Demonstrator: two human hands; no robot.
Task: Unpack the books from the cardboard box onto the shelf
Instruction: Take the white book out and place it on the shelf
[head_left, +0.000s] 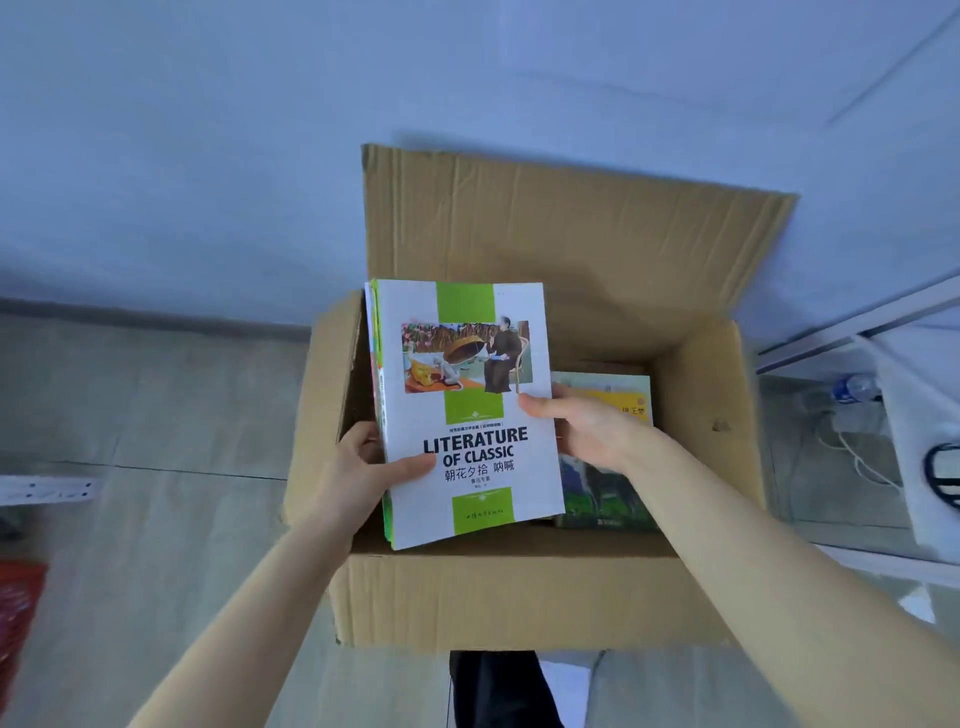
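An open cardboard box stands on the floor in front of me, its far flap upright. Above its left half I hold a small stack of books; the top one is white and green and reads "LITERATURE OF CLASSIC". My left hand grips the stack's left edge, thumb on the cover. On the right edge my right hand holds it, thumb on the cover and fingers hidden behind. More books lie flat inside the box on the right, partly hidden by my right wrist.
A white metal frame runs along the right, with a plastic bottle and white cables beneath it. A white power strip lies at the left, a red object at the lower left. The wall rises behind the box.
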